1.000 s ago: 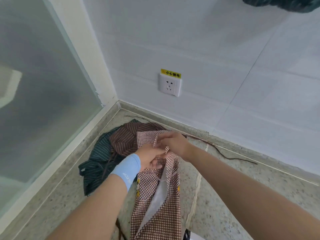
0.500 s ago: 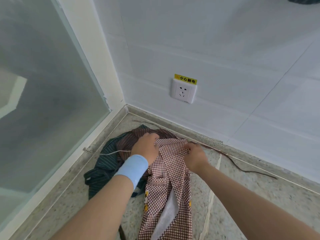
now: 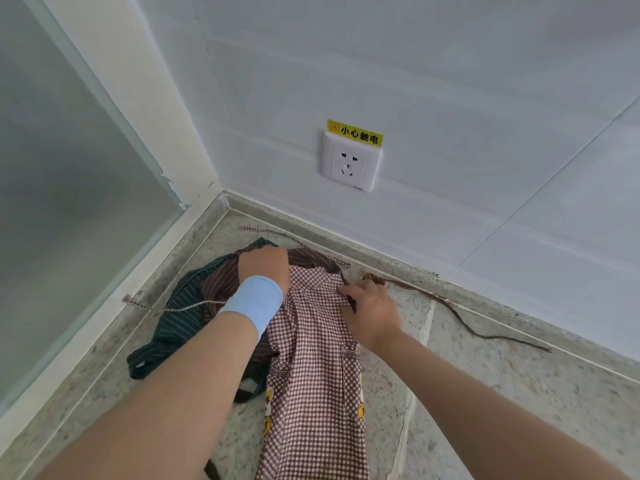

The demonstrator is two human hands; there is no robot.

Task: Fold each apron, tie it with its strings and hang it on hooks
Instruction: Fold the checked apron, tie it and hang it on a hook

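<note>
So the brown-and-white checked apron (image 3: 313, 386) is lying flat-ish on the speckled stone floor (image 3: 502, 410), right in the corner below a white wall socket (image 3: 351, 166). Its top end sits on a brown pinstriped apron (image 3: 311, 258) and a dark green striped apron (image 3: 173, 320). The hands are apart, one at each top corner. The right hand (image 3: 372, 311) is pinching the top right edge. The left hand (image 3: 265, 268), pale blue wristband (image 3: 254, 301) on, is down on the top left, but its fingers are hidden, so can't tell if it's gripping.
</note>
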